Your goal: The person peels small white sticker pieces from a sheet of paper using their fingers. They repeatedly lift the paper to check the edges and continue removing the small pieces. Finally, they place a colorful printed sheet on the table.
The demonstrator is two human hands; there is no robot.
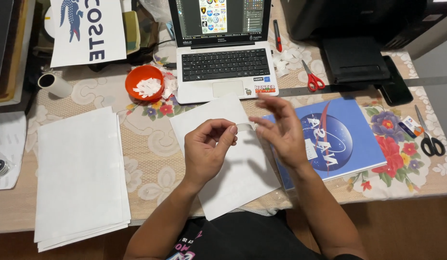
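My left hand (pixel 207 149) and my right hand (pixel 280 131) are raised over a white sheet of paper (pixel 238 178) lying at the table's near edge. Between the fingertips of both hands stretches a short strip of clear tape (pixel 243 126). The left thumb and forefinger pinch one end. The right thumb and forefinger pinch the other, with the remaining right fingers spread upward. A blue printed sheet with a round emblem (pixel 348 144) lies just right of my right hand.
An open laptop (pixel 223 62) stands behind the hands. An orange bowl of paper scraps (pixel 144 82) sits to its left, a stack of white sheets (pixel 79 173) at the near left. Red scissors (pixel 312 79), black scissors (pixel 428 139), a printer (pixel 358 29).
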